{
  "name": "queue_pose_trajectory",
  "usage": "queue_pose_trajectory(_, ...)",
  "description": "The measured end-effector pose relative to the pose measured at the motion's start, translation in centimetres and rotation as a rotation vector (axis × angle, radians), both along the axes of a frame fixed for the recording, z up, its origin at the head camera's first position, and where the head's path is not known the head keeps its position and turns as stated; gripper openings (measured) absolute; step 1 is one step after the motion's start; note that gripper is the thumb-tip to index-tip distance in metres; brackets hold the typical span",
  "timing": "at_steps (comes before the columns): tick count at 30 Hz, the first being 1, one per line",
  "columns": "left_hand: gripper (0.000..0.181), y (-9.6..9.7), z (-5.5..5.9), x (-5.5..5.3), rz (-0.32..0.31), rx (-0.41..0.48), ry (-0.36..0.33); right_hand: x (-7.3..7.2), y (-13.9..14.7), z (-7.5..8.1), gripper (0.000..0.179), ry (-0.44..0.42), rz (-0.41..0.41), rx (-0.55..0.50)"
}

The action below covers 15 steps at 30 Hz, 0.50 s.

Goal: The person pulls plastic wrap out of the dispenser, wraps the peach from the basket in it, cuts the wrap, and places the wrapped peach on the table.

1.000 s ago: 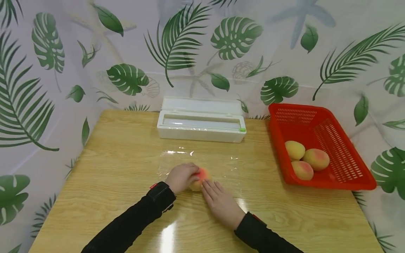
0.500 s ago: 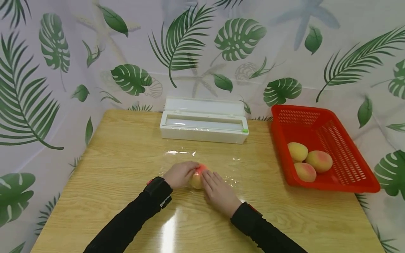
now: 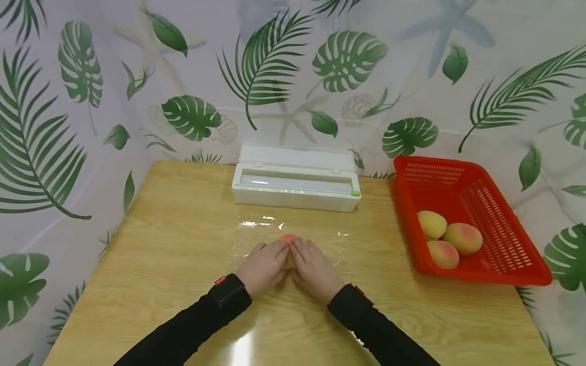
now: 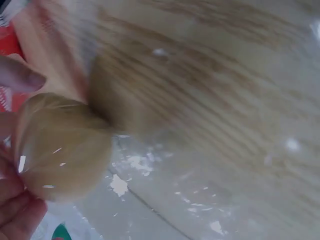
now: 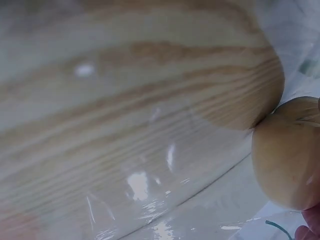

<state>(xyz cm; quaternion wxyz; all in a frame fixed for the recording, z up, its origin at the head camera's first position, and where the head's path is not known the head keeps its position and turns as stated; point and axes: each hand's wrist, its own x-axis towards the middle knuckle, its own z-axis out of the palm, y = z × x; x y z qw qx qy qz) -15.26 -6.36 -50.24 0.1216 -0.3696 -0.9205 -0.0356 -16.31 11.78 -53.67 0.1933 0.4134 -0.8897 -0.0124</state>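
Observation:
A peach (image 3: 288,237) sits on the table at the middle, mostly covered by both hands in the head view. Clear cling film (image 3: 249,223) lies spread under and around it, glinting. In the left wrist view the peach (image 4: 65,150) has film drawn tight over its skin. My left hand (image 3: 263,267) grips it from the left, thumb above and fingers curled below in that view. From the right, my right hand (image 3: 318,269) holds the same peach, its fingertips meeting the left ones on top. The right wrist view shows the peach (image 5: 285,155) at its right edge, fingertips beside it.
Behind the hands stands a white cling film dispenser (image 3: 295,198), lid raised, with a green slider (image 3: 355,193) at its right end. A red plastic basket (image 3: 405,223) at the right holds 3 peaches. The leaf-print backdrop (image 3: 284,101) rises behind the wooden table (image 3: 174,229).
The left hand has moved over the peach from its left side, and the right hand has shifted slightly inward, so both now cover most of it. The camera view has shifted slightly.

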Motion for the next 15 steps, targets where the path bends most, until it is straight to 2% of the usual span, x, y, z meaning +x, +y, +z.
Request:
queue_pose_trajectory(4,0.066,0.1,-1.0,-0.5,0.046,-0.034,-0.076,-0.4,-0.1,-0.1,0.069,-0.013,-0.007,-0.027)
queue_pose_trajectory(10,0.076,0.3,-1.0,-2.2,0.06,-0.008,-0.176,-1.6,-0.3,0.0,0.075,-0.118,-0.011,-0.079)
queue_pose_trajectory(15,0.078,0.7,-1.2,-3.6,0.051,0.013,-0.193,-2.5,-0.2,0.5,0.076,-0.233,-0.039,-0.108)
